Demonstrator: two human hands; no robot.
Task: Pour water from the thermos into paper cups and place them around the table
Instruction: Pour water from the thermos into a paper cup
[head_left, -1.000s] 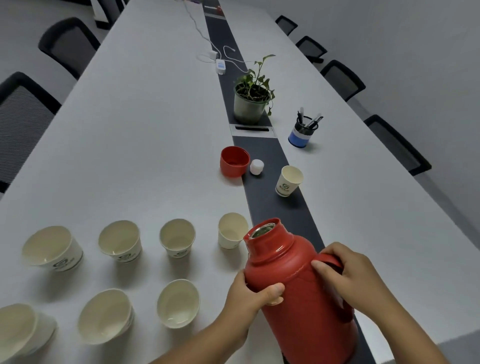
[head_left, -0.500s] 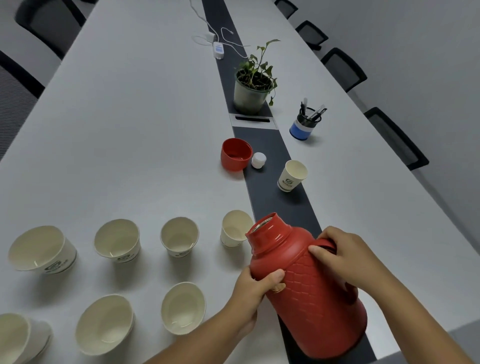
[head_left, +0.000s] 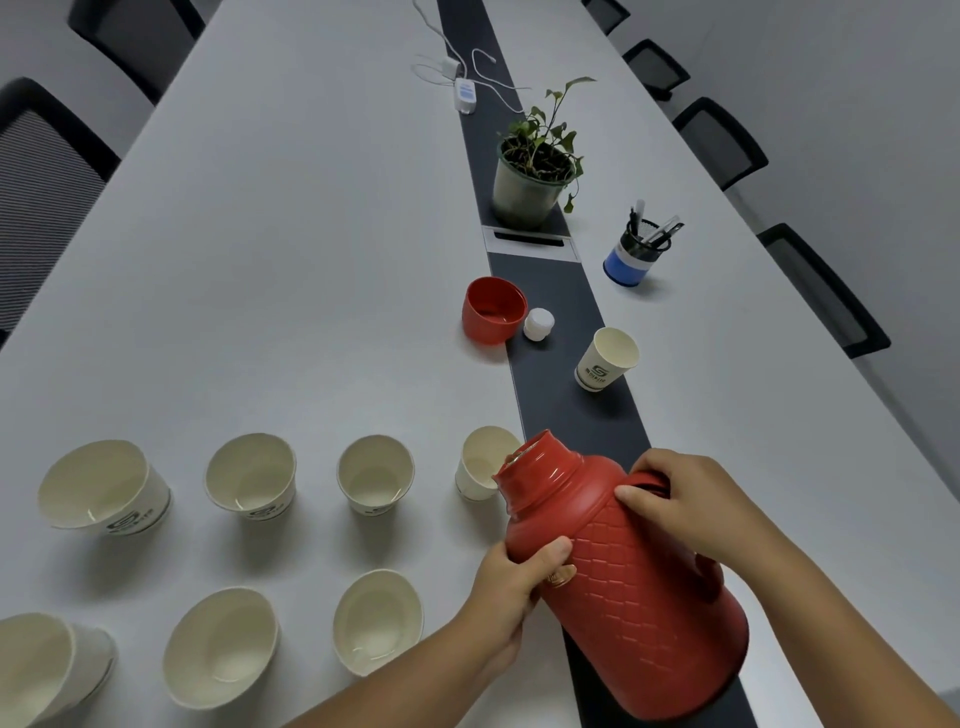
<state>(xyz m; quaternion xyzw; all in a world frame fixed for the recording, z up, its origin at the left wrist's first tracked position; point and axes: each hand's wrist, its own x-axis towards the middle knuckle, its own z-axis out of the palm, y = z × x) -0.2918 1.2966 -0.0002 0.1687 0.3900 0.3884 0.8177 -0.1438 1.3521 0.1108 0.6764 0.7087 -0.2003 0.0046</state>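
Your right hand curls round the handle of the red thermos, and your left hand grips its body just below the neck. The thermos tilts left at the near right of the desk, its open mouth just over the rightmost cup of the far row. More paper cups stand to the left, and a lone cup farther off.

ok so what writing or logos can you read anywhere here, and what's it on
No text can be read word for word.
Lone paper cup on the dark strip: an S-shaped logo, with small print beneath it too blurred to read.
Left cup of the far row: part of the same logo, unreadable.
Thermos: a small gold emblem by the left hand, unreadable.
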